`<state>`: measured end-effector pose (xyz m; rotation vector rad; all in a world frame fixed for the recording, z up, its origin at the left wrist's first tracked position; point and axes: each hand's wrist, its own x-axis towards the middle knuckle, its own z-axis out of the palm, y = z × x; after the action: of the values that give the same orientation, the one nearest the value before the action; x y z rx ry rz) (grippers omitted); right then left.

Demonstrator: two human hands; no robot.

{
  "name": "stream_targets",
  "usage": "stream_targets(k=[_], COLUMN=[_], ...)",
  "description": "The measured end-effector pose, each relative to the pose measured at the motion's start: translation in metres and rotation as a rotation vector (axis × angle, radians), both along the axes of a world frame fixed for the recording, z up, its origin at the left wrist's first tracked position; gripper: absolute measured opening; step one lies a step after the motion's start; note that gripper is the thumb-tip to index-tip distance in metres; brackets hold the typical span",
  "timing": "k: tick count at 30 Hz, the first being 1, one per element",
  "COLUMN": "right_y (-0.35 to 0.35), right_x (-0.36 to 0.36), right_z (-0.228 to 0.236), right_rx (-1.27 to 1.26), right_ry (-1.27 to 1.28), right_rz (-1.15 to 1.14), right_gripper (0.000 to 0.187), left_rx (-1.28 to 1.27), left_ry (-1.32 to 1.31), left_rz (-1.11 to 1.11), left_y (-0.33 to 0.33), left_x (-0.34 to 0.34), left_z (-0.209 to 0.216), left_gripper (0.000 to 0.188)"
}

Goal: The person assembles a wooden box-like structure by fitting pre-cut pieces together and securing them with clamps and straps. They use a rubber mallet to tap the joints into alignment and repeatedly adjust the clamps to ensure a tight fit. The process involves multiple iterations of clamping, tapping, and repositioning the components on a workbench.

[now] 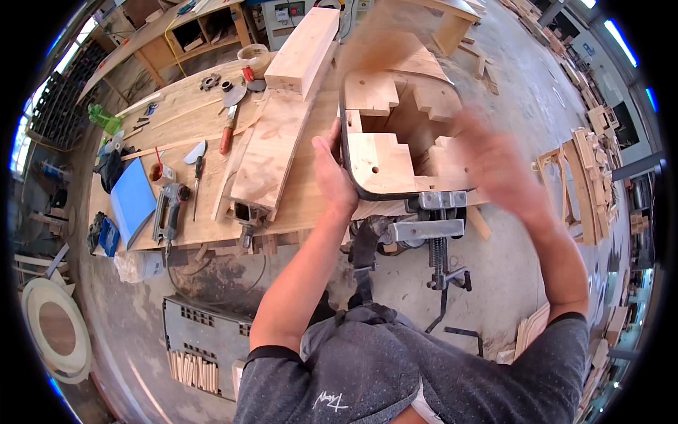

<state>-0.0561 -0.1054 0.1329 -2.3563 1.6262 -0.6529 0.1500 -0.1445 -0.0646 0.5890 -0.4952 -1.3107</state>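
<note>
Head view: my unclenched left grip (335, 173) should steady the wooden frame (385, 157) from nine o'clock. Blurred right grip (500, 168): can't tell.

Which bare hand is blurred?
The bare right hand, at the right of the black-edged wooden assembly; the bare left hand, at its left, is sharp.

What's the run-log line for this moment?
left hand: against left side of wooden assembly; right hand: motion-blurred, by its right side; black band: around assembly

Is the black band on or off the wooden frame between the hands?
On: the black band follows the near edge and rounded near-left corner of the wooden frame; its far side is unclear.
</note>
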Motion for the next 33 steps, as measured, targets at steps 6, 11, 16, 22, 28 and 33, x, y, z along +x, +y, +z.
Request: stream_targets(k=[6, 11, 16, 22, 28, 33], right_y=[-0.001, 0.050, 0.139, 0.197, 0.190, 0.185], right_x=[0.002, -0.033, -0.056, 0.001, 0.070, 0.088], right_z=[0.013, -0.004, -0.078, -0.107, -0.122, -0.137], right_rx=[0.114, 0.414, 0.297, 0.301, 0.047, -0.122], right_ry=[-0.007, -0.245, -0.676, -1.040, -0.852, -0.617], right_rz=[0.031, -0.456, -0.545, -0.455, -0.805, -0.998], right_gripper=[0.047, 0.032, 0.038, 0.058, 0.059, 0.038], left_rx=[0.118, -0.054, -0.131, -0.184, -0.176, -0.224], left_ry=[0.000, -0.350, -0.597, -0.667, -0.557, -0.681], left_rz=[0.043, 0.004, -0.151, -0.640, -0.768, -0.700], left_y=[-0.014, -0.030, -0.083, -0.165, -0.170, -0.168], left_x=[0.006, 0.031, 0.044, 0.070, 0.065, 0.066], left_z=[-0.018, -0.039, 0.023, 0.033, 0.037, 0.035], left_gripper=[0.069, 0.067, 0.065, 0.052, 0.041, 0.035])
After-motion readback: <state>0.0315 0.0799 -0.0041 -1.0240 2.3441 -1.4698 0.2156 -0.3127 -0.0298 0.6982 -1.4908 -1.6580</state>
